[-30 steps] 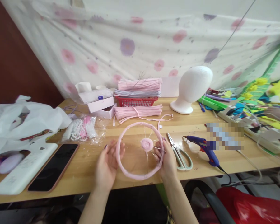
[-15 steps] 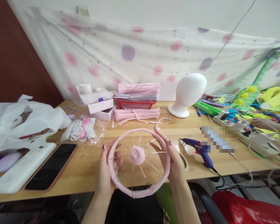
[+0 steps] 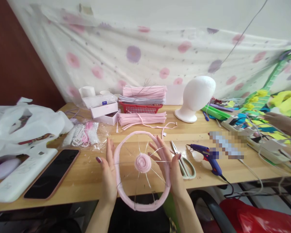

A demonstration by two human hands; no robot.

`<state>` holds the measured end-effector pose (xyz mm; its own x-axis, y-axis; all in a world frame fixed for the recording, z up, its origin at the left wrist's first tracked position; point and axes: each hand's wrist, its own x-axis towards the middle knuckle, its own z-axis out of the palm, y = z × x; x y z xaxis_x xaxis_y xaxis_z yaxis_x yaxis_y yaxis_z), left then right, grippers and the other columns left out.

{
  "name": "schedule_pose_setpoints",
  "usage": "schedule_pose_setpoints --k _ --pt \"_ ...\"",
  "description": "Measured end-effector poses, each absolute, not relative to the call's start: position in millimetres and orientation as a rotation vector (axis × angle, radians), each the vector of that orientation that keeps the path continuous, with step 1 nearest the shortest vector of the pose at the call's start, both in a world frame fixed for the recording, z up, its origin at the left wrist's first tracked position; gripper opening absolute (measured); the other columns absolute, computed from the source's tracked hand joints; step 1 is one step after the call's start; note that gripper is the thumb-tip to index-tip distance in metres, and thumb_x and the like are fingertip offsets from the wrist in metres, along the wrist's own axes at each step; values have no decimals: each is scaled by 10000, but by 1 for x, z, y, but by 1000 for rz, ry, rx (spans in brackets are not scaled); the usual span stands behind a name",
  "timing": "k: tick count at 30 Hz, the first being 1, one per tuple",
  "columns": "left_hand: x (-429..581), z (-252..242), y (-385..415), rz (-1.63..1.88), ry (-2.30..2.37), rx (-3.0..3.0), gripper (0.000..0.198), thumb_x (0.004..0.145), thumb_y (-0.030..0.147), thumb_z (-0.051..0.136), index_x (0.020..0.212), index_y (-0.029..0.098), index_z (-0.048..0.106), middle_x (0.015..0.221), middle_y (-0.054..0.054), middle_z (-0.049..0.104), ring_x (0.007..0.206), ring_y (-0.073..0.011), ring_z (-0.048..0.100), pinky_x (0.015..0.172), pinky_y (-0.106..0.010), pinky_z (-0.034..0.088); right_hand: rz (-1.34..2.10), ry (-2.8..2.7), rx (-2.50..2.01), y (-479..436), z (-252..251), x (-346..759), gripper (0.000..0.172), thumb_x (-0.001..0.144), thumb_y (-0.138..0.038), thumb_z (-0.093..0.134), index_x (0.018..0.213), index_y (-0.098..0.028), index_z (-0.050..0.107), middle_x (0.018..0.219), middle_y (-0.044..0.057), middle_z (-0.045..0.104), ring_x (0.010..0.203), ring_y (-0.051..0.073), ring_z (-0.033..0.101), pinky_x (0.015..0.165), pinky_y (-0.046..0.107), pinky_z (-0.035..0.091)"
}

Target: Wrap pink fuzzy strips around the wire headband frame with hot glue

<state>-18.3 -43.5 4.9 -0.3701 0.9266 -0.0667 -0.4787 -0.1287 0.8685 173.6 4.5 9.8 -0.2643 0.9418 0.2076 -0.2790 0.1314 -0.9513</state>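
A pink padded hoop with thin wires running inward to a pink coiled rosette is held upright above the table's front edge. My left hand presses its palm against the hoop's left side, fingers extended upward. On the right side, my right hand supports the hoop between thumb and fingers, some of them seen through the ring. Scissors with pale green handles lie just right of my right hand. Beyond them rests a blue glue gun with its nozzle pointing left.
Pink strips lie before a red basket. A white foam head stands behind the glue gun. A phone and plastic bag are left; power strips and another person's hand are right.
The hoop has become a narrower oval between my hands. My left fingers have straightened outside it, and my right hand has shifted left, uncovering the scissors. The other person's hand has moved.
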Motion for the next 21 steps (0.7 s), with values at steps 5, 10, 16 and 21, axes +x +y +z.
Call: schedule_pose_setpoints --k 5,10,16,21 --pt "-24 17 -34 1794 1087 594 707 933 765 316 1465 366 555 1620 20 458 1572 -230 210 1268 -350 132 1449 -1133 -774 9 9 169 672 880 -811 454 1322 -351 666 1563 47 513 1364 328 540 1113 530 449" --pt "-23 29 -20 1900 983 586 636 996 654 313 1253 255 735 1474 -59 629 1492 -231 400 1262 -370 185 1360 -881 -754 10 1 161 342 834 -444 713 1141 -300 754 1280 59 713 1099 282 675 925 445 563" --pt "-4 17 -24 2102 853 404 614 910 655 458 974 175 836 1206 -130 779 1377 -333 543 1241 -459 278 1197 -750 -699 11 -11 160 374 749 -262 676 1105 -335 768 1134 12 760 1026 239 685 902 410 546" --pt "15 -4 -34 2053 895 660 602 973 658 387 1189 257 780 1398 -59 689 1505 -282 377 1279 -414 165 1169 -750 -667 9 -8 156 389 821 -370 635 1190 -323 749 1357 42 678 1272 301 595 1034 487 478"
